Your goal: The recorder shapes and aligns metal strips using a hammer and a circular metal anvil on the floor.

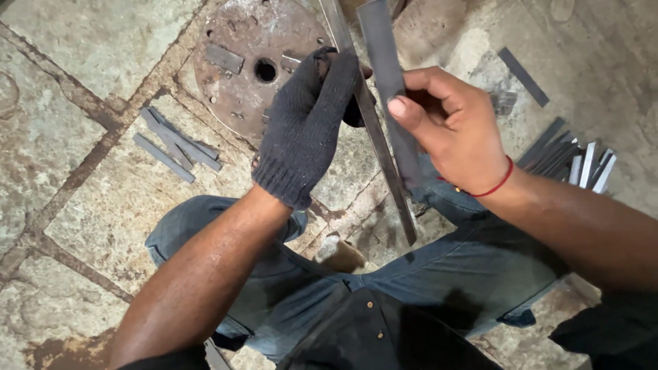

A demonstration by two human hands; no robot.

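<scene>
The gloved left hand [306, 127] has its grip closed around a long steel strip [384, 157]. The bare right hand [456, 133] pinches a flat steel bar [384, 55] beside it

Long flat grey steel strip [387, 171]: top end cut off by upper frame edge.
Second, wider flat steel bar [384, 62]: top cut off likewise; lower part hidden behind bare right hand [456, 127].
Rusty round steel plate [253, 62]: right portion hidden under dark knitted-gloved left hand [308, 127].
Both grips: fingertips concealed.
</scene>
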